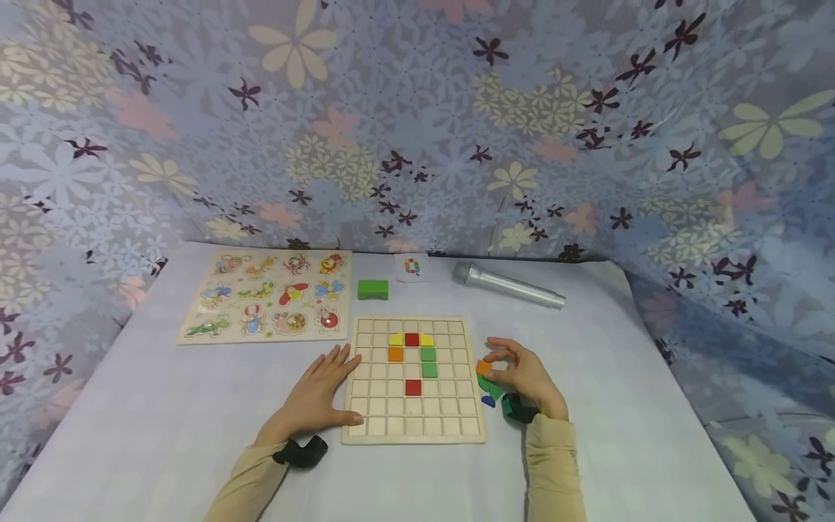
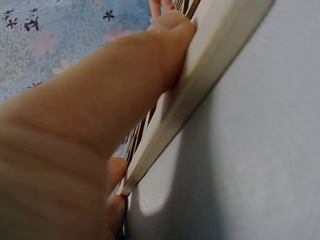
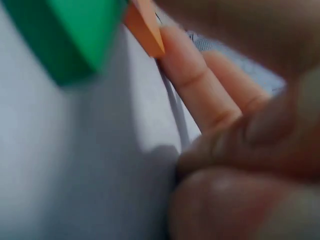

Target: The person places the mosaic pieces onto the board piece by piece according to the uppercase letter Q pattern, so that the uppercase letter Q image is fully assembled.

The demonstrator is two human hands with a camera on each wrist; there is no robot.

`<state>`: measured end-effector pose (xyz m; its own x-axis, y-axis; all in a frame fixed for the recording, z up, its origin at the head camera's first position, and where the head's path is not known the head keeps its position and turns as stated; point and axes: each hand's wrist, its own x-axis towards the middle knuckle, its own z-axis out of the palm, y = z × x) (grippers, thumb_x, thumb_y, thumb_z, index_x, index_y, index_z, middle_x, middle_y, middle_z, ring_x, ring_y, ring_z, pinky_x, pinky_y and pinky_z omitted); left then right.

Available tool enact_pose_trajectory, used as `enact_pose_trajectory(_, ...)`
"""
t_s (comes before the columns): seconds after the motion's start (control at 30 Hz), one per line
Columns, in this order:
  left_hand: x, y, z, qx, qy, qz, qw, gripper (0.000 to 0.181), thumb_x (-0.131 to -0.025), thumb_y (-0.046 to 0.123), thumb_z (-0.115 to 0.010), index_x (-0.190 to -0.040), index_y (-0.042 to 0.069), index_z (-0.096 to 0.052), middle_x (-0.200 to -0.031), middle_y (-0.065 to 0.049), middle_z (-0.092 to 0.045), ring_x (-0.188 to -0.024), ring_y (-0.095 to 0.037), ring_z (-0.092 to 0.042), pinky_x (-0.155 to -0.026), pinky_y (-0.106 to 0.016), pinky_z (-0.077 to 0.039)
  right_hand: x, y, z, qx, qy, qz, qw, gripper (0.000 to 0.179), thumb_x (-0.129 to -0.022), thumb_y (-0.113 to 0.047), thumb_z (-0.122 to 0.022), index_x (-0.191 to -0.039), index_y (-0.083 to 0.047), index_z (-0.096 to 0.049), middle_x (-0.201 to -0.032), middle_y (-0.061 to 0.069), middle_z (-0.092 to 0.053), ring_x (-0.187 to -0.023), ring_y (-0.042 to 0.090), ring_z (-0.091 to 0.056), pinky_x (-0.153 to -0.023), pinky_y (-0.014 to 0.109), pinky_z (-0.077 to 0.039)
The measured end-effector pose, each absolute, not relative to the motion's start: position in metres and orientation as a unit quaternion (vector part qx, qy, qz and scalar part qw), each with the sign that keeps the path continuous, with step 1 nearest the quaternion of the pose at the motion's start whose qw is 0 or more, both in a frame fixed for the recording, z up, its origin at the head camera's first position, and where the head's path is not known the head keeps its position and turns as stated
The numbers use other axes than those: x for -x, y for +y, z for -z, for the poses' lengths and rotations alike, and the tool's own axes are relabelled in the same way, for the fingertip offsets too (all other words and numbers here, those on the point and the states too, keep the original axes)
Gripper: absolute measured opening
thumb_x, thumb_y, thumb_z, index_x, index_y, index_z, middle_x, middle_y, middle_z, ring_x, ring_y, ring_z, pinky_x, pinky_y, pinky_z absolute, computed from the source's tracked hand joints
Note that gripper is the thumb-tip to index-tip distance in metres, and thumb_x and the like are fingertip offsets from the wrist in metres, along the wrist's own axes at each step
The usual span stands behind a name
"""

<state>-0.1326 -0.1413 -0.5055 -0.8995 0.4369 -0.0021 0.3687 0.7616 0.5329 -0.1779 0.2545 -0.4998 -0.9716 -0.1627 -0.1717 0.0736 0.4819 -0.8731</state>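
A square wooden board (image 1: 385, 428), marked with a grid, lies on a pale cloth (image 1: 417, 486) in front of a seated-height view of two bare hands. The left hand (image 1: 320, 391) is flat, its fingers straight and spread; fingertips touch the board's left edge and the thumb rests on its near left corner, without gripping it.

The right hand (image 1: 527, 375) is just right of the board. Its thumb and fingers are curled nearly together, pinching an orange piece (image 1: 483, 367) beside the board's right edge. Near that piece lie green pieces (image 1: 493, 391) and, nearer still, a blue piece (image 1: 488, 401).

On the board, a far row has a red square (image 1: 412, 339) between two yellow pieces (image 1: 427, 339). Nearer, an orange square (image 1: 395, 354) sits below the left yellow, and two green squares (image 1: 428, 369) run below the right one. Another red square lies nearer, in the middle column.

At the far left is an animal puzzle (image 1: 261, 304). To its right are a green block (image 1: 372, 290), a small card (image 1: 422, 275) with a coloured pattern, and a silver microphone (image 1: 512, 286).
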Motion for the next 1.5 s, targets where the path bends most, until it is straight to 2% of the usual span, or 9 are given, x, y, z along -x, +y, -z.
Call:
enact_pose_trajectory(0.17, 0.131, -0.144, 0.506, -0.215, 0.939, -0.264, 0.057, 0.104, -0.068, 0.053, -0.08, -0.15, 0.009, -0.035, -0.161, -0.014, -0.021, -0.15, -0.034, -0.017, -0.122, -0.051, -0.013, 0.169, 0.246, 0.498, 0.028, 0.854, 0.51, 0.1, 0.066, -0.079, -0.006, -0.078, -0.139, -0.006, -0.05, -0.118, 0.022, -0.064, -0.048, 0.004, -0.033, -0.044, 0.018, -0.031)
enact_pose_trajectory(0.27, 0.131, -0.145, 0.507, -0.217, 0.939, -0.261, 0.049, 0.103, -0.068, 0.053, -0.081, -0.15, 0.009, -0.036, -0.161, -0.015, -0.022, -0.15, -0.035, -0.018, -0.121, -0.052, -0.014, 0.169, 0.242, 0.498, 0.031, 0.862, 0.498, 0.092, 0.055, -0.081, -0.002, -0.074, -0.133, -0.006, -0.055, -0.116, 0.022, -0.064, -0.047, 0.003, -0.034, -0.044, 0.017, -0.031)
enact_pose_trajectory(0.4, 0.132, -0.143, 0.507, -0.221, 0.938, -0.262, 0.049, 0.103, -0.068, 0.054, -0.08, -0.15, 0.009, -0.036, -0.161, -0.016, -0.023, -0.149, -0.036, -0.018, -0.121, -0.053, -0.015, 0.17, 0.24, 0.498, 0.026, 0.874, 0.476, 0.091, 0.038, -0.085, 0.001, -0.069, -0.121, -0.004, -0.063, -0.109, 0.018, -0.065, -0.056, 0.006, -0.04, -0.048, 0.018, -0.035)
enact_pose_trajectory(0.63, 0.134, -0.142, 0.508, -0.221, 0.938, -0.263, 0.044, 0.103, -0.068, 0.053, -0.08, -0.149, 0.008, -0.036, -0.16, -0.017, -0.024, -0.149, -0.037, -0.019, -0.121, -0.055, -0.016, 0.173, 0.234, 0.497, -0.05, 0.856, 0.507, 0.086, 0.029, -0.089, -0.011, -0.068, -0.116, -0.002, -0.064, -0.099, 0.013, -0.067, -0.056, 0.007, -0.049, -0.044, 0.02, -0.043)
enact_pose_trajectory(0.8, 0.134, -0.141, 0.507, -0.222, 0.937, -0.265, 0.054, 0.103, -0.069, 0.055, -0.079, -0.149, 0.007, -0.036, -0.16, -0.017, -0.022, -0.149, -0.037, -0.018, -0.121, -0.054, -0.014, 0.173, 0.221, 0.491, -0.121, 0.83, 0.542, 0.047, 0.026, -0.089, -0.011, -0.068, -0.112, 0.002, -0.065, -0.091, 0.009, -0.07, -0.054, 0.006, -0.051, -0.046, 0.018, -0.046)
enact_pose_trajectory(0.93, 0.133, -0.141, 0.507, -0.219, 0.937, -0.264, 0.059, 0.103, -0.069, 0.055, -0.079, -0.15, 0.007, -0.036, -0.161, -0.017, -0.021, -0.15, -0.036, -0.017, -0.122, -0.053, -0.014, 0.173, 0.2, 0.482, -0.137, 0.806, 0.576, 0.02, 0.023, -0.088, -0.008, -0.069, -0.109, 0.004, -0.066, -0.085, 0.006, -0.068, -0.053, 0.007, -0.053, -0.048, 0.017, -0.049)
enact_pose_trajectory(1.2, 0.133, -0.141, 0.505, -0.217, 0.938, -0.265, 0.057, 0.102, -0.069, 0.053, -0.08, -0.149, 0.008, -0.037, -0.161, -0.016, -0.022, -0.15, -0.036, -0.017, -0.121, -0.053, -0.014, 0.17, 0.141, 0.478, -0.076, 0.764, 0.636, 0.078, 0.018, -0.09, -0.004, -0.066, -0.106, 0.004, -0.066, -0.083, 0.007, -0.068, -0.054, 0.008, -0.057, -0.05, 0.017, -0.052)
enact_pose_trajectory(1.5, 0.134, -0.142, 0.507, -0.223, 0.938, -0.261, 0.052, 0.103, -0.069, 0.057, -0.078, -0.15, 0.008, -0.036, -0.16, -0.016, -0.023, -0.15, -0.036, -0.018, -0.121, -0.053, -0.015, 0.16, 0.103, 0.491, -0.018, 0.788, 0.61, 0.081, 0.013, -0.088, -0.008, -0.069, -0.098, 0.0, -0.067, -0.084, 0.014, -0.07, -0.05, 0.01, -0.058, -0.049, 0.023, -0.056)
